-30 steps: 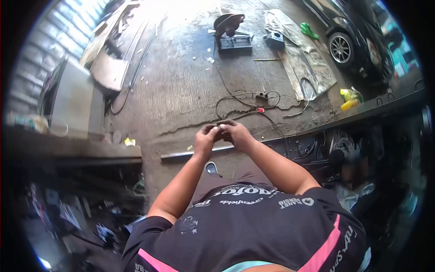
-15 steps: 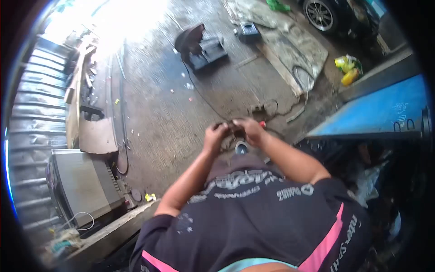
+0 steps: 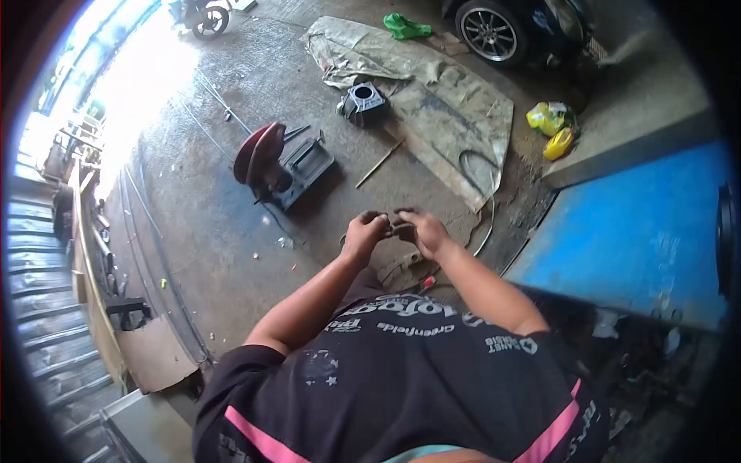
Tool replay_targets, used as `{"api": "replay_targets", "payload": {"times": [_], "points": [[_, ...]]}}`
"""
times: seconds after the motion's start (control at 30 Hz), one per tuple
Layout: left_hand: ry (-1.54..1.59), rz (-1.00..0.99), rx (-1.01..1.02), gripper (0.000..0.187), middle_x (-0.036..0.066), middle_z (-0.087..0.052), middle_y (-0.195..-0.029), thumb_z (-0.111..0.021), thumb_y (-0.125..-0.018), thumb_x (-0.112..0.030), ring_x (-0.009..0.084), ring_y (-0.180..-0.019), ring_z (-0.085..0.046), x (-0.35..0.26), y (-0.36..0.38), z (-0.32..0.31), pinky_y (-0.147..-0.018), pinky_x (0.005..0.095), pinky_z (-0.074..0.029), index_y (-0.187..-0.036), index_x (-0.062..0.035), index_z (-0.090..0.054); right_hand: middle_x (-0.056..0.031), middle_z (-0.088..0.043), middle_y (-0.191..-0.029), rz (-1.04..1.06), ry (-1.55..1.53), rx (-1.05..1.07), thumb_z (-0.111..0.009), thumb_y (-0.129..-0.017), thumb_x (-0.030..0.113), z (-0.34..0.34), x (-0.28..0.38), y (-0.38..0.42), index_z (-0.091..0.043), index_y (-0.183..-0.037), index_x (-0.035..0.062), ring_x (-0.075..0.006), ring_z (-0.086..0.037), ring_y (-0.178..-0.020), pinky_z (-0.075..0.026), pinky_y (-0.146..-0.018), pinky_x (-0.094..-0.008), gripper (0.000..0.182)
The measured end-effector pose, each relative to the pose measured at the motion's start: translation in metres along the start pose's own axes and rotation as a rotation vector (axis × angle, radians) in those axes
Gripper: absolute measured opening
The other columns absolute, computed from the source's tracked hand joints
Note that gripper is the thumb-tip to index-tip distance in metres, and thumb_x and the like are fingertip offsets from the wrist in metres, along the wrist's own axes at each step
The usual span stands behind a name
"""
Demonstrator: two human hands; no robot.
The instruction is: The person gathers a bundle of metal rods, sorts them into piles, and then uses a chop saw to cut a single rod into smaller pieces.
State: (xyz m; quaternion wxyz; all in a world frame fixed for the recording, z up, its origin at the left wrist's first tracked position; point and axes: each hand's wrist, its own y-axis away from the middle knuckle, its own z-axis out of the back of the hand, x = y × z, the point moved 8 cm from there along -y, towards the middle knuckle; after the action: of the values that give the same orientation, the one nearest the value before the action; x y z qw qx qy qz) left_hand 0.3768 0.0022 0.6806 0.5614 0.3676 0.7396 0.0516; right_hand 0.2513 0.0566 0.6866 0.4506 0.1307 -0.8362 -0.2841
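Note:
Both hands meet in front of my dark shirt, above the concrete floor. My left hand (image 3: 366,235) is closed, its thumb and fingers pinched together. Close beside it, my right hand (image 3: 421,233) has its fingers curled inward toward the left fingertips. Whatever lies between the fingertips is too small and dark to make out. Beyond the hands on the floor stands a cut-off saw (image 3: 282,166) with a reddish guard and a grey base. A red-ended item (image 3: 428,282) lies below my right hand, partly hidden by my body.
A grey metal housing (image 3: 363,100) with a round opening sits by a dirty tarp (image 3: 455,100). A thin stick (image 3: 378,163) lies nearby. Yellow bags (image 3: 552,127), a car wheel (image 3: 490,32) and a blue panel (image 3: 633,239) are to the right; corrugated sheet (image 3: 46,293) is left.
The view has shifted, bringing a motorcycle into sight at the top and moving the saw lower left. My hands remain together in front of me, now slightly more apart.

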Motion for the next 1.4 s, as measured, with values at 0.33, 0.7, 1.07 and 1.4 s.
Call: {"api": "replay_targets", "payload": {"times": [0.33, 0.7, 1.07, 1.4], "points": [[-0.22, 0.014, 0.092, 0.034, 0.014, -0.064, -0.096, -0.058, -0.087, -0.016, 0.0188, -0.088, -0.062, -0.172, -0.14, -0.02, -0.077, 0.0285, -0.049, -0.108, 0.0092, -0.056, -0.0072, -0.063, -0.094, 0.059, -0.01, -0.097, -0.054, -0.089, 0.019, -0.033, 0.149, -0.121, -0.056, -0.11, 0.007, -0.0186, -0.062, -0.084, -0.047, -0.072, -0.0305, 0.024], [-0.072, -0.078, -0.084, 0.032, 0.015, -0.062, -0.096, -0.059, -0.086, -0.016, 0.02, -0.083, -0.062, -0.246, -0.348, -0.026, -0.074, 0.0298, -0.052, -0.105, 0.0102, -0.057, -0.005, -0.064, -0.092, -0.084, 0.047, 0.167, -0.054, -0.089, 0.013, -0.021, 0.293, -0.321, -0.058, -0.107, 0.0072, -0.0159, -0.062, -0.08, -0.048, -0.07, -0.0286, 0.019], [0.127, -0.285, -0.285, 0.031, 0.014, -0.062, -0.098, -0.058, -0.087, -0.016, 0.0205, -0.087, -0.063, -0.376, -0.501, 0.006, -0.078, 0.0304, -0.052, -0.106, 0.0086, -0.055, -0.0059, -0.065, -0.09, -0.057, 0.19, 0.338, -0.056, -0.087, 0.011, -0.084, 0.44, -0.51, -0.062, -0.099, 0.0054, -0.0149, -0.063, -0.08, -0.049, -0.071, -0.0271, 0.015], [0.255, -0.428, -0.465, 0.033, 0.014, -0.063, -0.095, -0.061, -0.086, -0.02, 0.0199, -0.085, -0.063, -0.49, -0.578, 0.138, -0.076, 0.0294, -0.051, -0.102, 0.0091, -0.057, -0.0058, -0.064, -0.093, -0.14, 0.435, 0.509, -0.055, -0.087, 0.014, -0.239, 0.493, -0.656, -0.06, -0.105, 0.0046, -0.0162, -0.061, -0.083, -0.046, -0.073, -0.0291, 0.021]]}}
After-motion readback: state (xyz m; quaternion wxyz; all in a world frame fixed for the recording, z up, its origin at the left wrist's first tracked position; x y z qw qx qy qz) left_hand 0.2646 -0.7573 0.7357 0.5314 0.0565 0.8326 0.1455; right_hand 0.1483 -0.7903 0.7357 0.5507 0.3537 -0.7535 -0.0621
